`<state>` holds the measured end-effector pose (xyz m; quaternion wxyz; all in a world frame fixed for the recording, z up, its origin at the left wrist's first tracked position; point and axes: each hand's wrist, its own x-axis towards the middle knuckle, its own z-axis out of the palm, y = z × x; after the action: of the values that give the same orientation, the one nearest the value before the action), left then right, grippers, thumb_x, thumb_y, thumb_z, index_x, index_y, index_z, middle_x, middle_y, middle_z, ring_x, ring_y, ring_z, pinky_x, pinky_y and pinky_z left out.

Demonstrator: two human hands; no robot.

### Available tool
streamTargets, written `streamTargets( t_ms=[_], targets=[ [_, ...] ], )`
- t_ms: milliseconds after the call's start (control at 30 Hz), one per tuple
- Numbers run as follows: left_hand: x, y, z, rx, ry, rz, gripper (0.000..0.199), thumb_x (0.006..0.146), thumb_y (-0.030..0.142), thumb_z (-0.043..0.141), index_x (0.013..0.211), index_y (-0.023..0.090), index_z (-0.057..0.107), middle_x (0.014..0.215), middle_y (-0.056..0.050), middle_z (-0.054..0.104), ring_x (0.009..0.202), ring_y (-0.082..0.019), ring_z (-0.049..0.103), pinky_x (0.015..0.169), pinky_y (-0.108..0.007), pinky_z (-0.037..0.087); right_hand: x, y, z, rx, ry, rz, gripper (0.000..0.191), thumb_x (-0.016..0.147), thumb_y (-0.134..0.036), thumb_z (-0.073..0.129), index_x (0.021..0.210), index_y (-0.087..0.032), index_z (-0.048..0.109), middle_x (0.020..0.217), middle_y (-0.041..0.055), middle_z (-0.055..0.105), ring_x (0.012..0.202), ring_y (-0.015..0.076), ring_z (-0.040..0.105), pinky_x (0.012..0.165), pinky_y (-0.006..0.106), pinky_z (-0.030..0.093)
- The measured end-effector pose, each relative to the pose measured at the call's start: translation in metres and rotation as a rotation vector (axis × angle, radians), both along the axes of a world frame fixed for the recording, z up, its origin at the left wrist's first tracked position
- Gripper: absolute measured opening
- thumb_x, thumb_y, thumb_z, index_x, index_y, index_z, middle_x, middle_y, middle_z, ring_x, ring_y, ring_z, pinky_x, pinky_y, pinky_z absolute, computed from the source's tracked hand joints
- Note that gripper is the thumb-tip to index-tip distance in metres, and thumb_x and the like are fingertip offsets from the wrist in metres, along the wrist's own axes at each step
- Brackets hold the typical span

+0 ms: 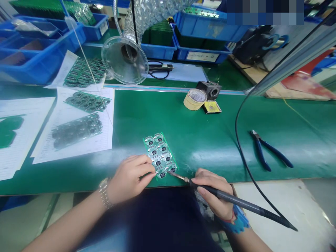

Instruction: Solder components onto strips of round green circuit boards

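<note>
A panel of several small round circuit boards [160, 154] lies on the green mat near the front edge. My left hand [135, 175], with a metal watch at the wrist, is closed at the panel's lower left edge; its thumb and fingertips pinch there. A soldering iron [231, 197] is held like a pen in my right hand [215, 190], which wears a blue band. The iron's tip meets or hovers just over the panel's lower right board; I cannot tell which.
Printed sheets [105, 140] with more board panels [78, 131] lie left. Blue-handled cutters [265, 150] rest right, beyond the iron's black cable [237, 129]. A round tub [195, 99] and iron stand [210, 90] sit behind. A clear fume hood [110, 66] hangs before blue bins [207, 26].
</note>
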<state>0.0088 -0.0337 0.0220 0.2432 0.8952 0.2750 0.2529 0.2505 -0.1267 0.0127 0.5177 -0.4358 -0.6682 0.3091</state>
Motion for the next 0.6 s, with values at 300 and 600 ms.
streamTargets(
  t_ms=[300,600],
  targets=[
    [0.0006,0.0015,-0.0006,0.002,0.008,-0.007,0.014,0.084,0.018,0.049,0.076,0.017,0.060,0.076,-0.002,0.058,0.069,-0.012,0.053,0.065,-0.027,0.042,-0.0010,0.0007,0.0005,-0.002,-0.046,-0.018,0.022,0.075,-0.011,0.052,0.090,-0.018,0.066,0.058,0.0035,0.055,0.054,0.0159,0.050,0.050,0.030,0.041],
    [0.0048,0.0047,-0.0022,0.004,0.051,-0.031,0.015,0.084,0.017,0.048,0.077,0.017,0.061,0.078,-0.002,0.059,0.070,-0.012,0.053,0.065,-0.027,0.042,-0.0014,0.0024,0.0022,-0.003,-0.055,-0.006,0.022,0.075,-0.010,0.052,0.091,-0.018,0.066,0.059,0.0041,0.057,0.055,0.0161,0.051,0.051,0.030,0.041]
  ],
)
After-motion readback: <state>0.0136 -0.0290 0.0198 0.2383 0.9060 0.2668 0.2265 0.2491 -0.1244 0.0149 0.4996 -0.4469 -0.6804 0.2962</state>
